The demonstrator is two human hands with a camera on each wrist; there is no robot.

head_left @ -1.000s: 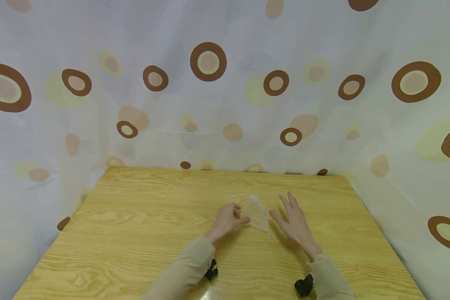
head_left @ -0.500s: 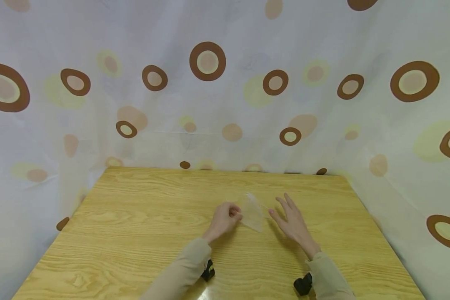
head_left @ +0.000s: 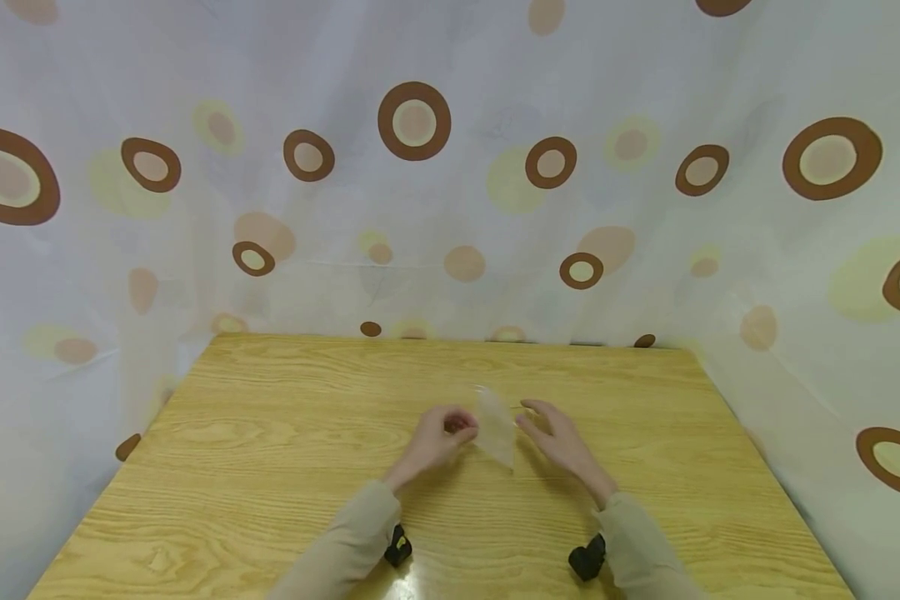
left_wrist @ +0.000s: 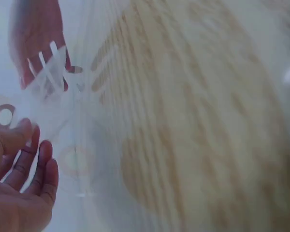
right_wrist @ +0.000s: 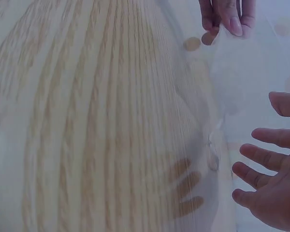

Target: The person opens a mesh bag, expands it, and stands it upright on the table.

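Note:
A small sheer white drawstring pouch (head_left: 497, 427) hangs tilted above the table between the two hands. My left hand (head_left: 437, 437) pinches its left edge between thumb and fingers; the right wrist view shows that pinch on the pouch (right_wrist: 239, 72) clearly. My right hand (head_left: 562, 446) is at the pouch's right side, fingers spread and loosely bent. In the right wrist view the right hand (right_wrist: 275, 169) has its fingers apart with nothing gripped. A thin drawstring reaches from the pouch toward the right fingers; whether they touch it, I cannot tell.
A wood-grain table (head_left: 270, 467) spreads under both hands. Behind it and along the sides hangs a pale curtain (head_left: 465, 200) with brown and beige circles. Black wrist cameras sit below the left sleeve (head_left: 352, 533) and the right sleeve (head_left: 641, 542).
Both hands have shifted left, the right one more in the last half second. The left hand has closed its thumb and fingers on the pouch's edge, and the pouch has moved left with it.

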